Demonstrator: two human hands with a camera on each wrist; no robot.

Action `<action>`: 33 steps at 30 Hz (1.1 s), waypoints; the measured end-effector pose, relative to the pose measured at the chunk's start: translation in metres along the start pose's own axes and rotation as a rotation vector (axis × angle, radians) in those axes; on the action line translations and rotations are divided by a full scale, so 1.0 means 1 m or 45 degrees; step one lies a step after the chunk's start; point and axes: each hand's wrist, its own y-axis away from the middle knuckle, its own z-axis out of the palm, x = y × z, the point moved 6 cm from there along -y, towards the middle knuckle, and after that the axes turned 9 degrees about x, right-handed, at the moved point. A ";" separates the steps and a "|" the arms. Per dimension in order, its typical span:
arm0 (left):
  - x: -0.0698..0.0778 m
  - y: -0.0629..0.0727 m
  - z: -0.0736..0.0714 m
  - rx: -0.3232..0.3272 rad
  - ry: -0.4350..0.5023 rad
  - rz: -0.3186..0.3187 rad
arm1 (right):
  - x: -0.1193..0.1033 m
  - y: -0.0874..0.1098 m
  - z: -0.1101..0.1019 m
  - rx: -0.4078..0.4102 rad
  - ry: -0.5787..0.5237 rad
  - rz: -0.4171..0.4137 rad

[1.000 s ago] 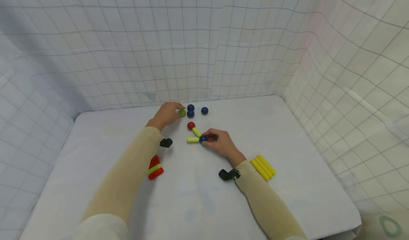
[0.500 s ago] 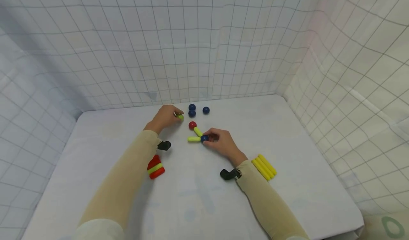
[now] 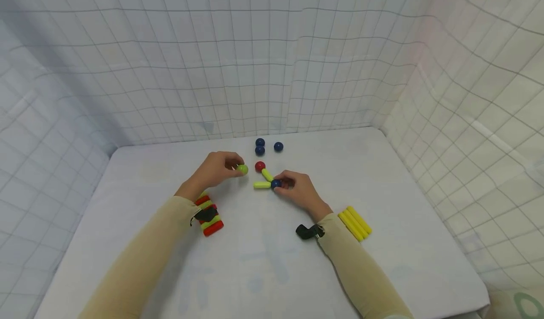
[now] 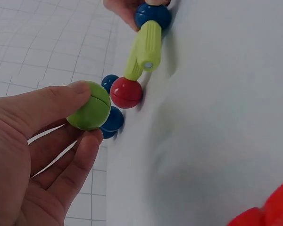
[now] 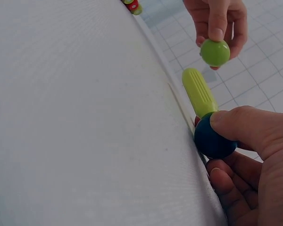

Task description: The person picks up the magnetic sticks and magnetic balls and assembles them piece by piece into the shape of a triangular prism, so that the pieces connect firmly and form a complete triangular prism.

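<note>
Between thumb and fingers my left hand (image 3: 218,169) pinches a green ball (image 4: 88,106), which has a seam around it. My right hand (image 3: 299,188) grips a blue ball (image 5: 213,136) low at the table. Two yellow-green rods (image 3: 262,185) run out from that blue ball; one points left with its free end showing a small metal tip in the left wrist view. The other rod (image 3: 267,175) reaches a red ball (image 3: 260,167) at its far end. In the head view the green ball is just left of the red ball and the free rod end.
Three loose blue balls (image 3: 278,146) lie near the table's back edge. A row of red and yellow-green rods (image 3: 213,228) lies beneath my left wrist, partly hidden. Several yellow rods (image 3: 355,223) lie beside my right forearm. Gridded white cloth (image 3: 255,64) hangs behind the table (image 3: 263,272).
My left hand has carried the green ball away from the blue balls at the back, toward me and nearer the free rod end. My right hand stays on its blue ball.
</note>
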 end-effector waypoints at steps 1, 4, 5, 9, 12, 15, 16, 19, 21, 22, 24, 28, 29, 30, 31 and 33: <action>0.000 0.004 0.003 -0.009 0.006 -0.006 | 0.000 0.000 0.000 0.002 -0.002 0.000; -0.001 0.014 0.013 -0.047 0.011 -0.023 | 0.000 0.001 -0.001 0.009 -0.018 -0.008; -0.001 0.017 0.016 -0.057 0.010 -0.027 | 0.000 0.001 -0.001 0.009 -0.019 -0.009; 0.000 0.023 0.030 -0.094 -0.012 -0.034 | 0.000 0.003 -0.002 0.014 -0.016 -0.006; 0.001 0.026 0.038 -0.104 -0.041 -0.040 | 0.000 0.003 -0.002 0.016 -0.007 -0.011; 0.004 0.028 0.042 -0.098 -0.055 -0.037 | -0.002 0.003 -0.002 0.016 -0.016 -0.026; 0.005 0.029 0.043 -0.094 -0.059 -0.037 | -0.002 0.003 -0.002 0.017 -0.018 -0.028; 0.005 0.031 0.046 -0.087 -0.072 -0.045 | -0.004 0.003 -0.002 0.015 -0.023 -0.028; 0.004 0.031 0.048 -0.088 -0.085 -0.053 | -0.004 0.003 -0.001 0.021 -0.015 -0.022; 0.004 0.032 0.048 -0.088 -0.087 -0.054 | -0.003 0.002 -0.001 0.021 -0.010 -0.018; 0.005 0.032 0.048 -0.084 -0.083 -0.056 | -0.003 0.002 -0.001 0.022 -0.004 -0.016; 0.005 0.034 0.046 -0.077 -0.061 -0.046 | -0.003 0.002 -0.002 0.034 0.001 -0.019; 0.004 0.035 0.043 -0.066 -0.055 -0.044 | -0.003 0.002 -0.002 0.037 0.000 -0.021; 0.003 0.036 0.039 -0.051 -0.049 -0.049 | -0.003 0.002 -0.002 0.040 -0.001 -0.020; 0.002 0.038 0.034 -0.029 -0.041 -0.055 | -0.003 0.002 -0.002 0.039 -0.001 -0.022; -0.001 0.042 0.020 0.026 -0.034 -0.057 | -0.003 0.002 -0.002 0.036 -0.001 -0.020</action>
